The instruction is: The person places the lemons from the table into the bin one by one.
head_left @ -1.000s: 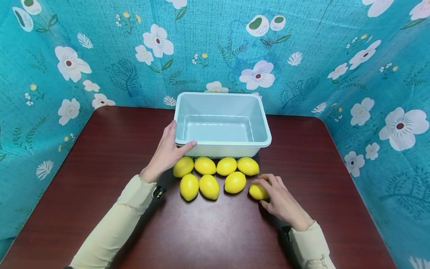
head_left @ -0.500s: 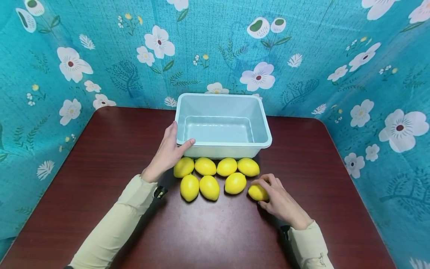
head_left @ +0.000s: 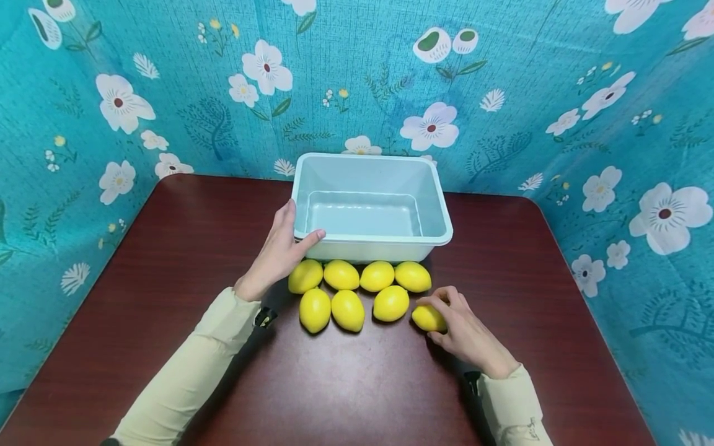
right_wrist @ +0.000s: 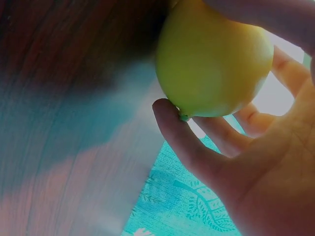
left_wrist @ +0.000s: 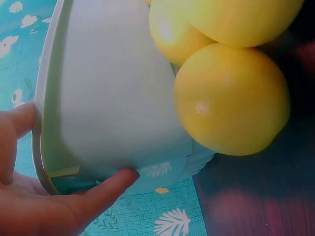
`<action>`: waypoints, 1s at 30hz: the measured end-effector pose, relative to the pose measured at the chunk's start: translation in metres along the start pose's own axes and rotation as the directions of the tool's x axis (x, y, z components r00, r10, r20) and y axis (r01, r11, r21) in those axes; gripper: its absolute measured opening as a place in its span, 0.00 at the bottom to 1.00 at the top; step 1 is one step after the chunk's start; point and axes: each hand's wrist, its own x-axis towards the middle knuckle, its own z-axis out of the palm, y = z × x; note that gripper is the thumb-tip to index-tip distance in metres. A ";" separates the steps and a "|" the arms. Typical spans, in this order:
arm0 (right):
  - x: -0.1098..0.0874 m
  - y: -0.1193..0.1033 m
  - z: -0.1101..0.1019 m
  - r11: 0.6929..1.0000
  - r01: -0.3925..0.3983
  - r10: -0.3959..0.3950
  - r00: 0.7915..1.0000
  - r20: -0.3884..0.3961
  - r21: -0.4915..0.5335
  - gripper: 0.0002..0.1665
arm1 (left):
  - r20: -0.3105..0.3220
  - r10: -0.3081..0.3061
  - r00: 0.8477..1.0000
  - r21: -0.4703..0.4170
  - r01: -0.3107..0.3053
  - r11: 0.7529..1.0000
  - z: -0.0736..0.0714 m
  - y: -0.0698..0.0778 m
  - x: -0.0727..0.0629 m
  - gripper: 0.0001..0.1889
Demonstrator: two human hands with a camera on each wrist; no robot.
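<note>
In the head view, my left hand [head_left: 274,255] grips the near left corner of a pale blue plastic bin [head_left: 370,250]. Its thumb lies over the front rim; the fingers run along the left side, and the left wrist view shows one fingertip [left_wrist: 127,178] against the outer wall. My right hand [head_left: 467,333] holds a yellow lemon [head_left: 427,319] at the right end of the front row, thumb and fingers curved round it. In the right wrist view this lemon [right_wrist: 211,61] has a small green stem tip at the thumb. No lemon is in the bin.
Several other lemons lie in two rows: a back row [head_left: 377,276] close against the bin's front wall, and a front row [head_left: 348,311] with a gap in it. The dark reddish-brown table [head_left: 357,384] backs onto a teal floral cloth [head_left: 334,74].
The lemon under my right hand has shifted very slightly left, with the fingers staying round it. My left hand keeps its hold on the bin. The head view has drifted slightly.
</note>
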 end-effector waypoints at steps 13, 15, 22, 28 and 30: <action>0.000 -0.004 -0.006 1.000 -0.003 0.003 1.000 -0.007 -0.010 0.32 | -0.007 -0.008 1.000 0.004 0.008 1.000 0.000 0.000 0.000 0.50; 0.000 -0.004 -0.007 1.000 -0.002 0.002 1.000 -0.017 -0.016 0.32 | -0.006 -0.009 1.000 0.005 0.009 1.000 0.000 0.000 0.000 0.50; 0.001 -0.005 -0.012 1.000 -0.008 0.008 0.999 -0.036 -0.014 0.32 | -0.005 -0.016 1.000 0.011 0.016 1.000 -0.001 0.000 -0.001 0.50; 0.001 -0.007 -0.017 0.999 -0.051 0.051 0.998 -0.045 -0.016 0.33 | -0.007 -0.009 1.000 0.007 0.009 1.000 0.000 0.000 -0.001 0.49; 0.001 -0.007 -0.018 0.997 -0.068 0.067 0.996 -0.054 -0.020 0.33 | -0.004 -0.010 1.000 0.006 0.010 1.000 0.000 0.000 0.000 0.49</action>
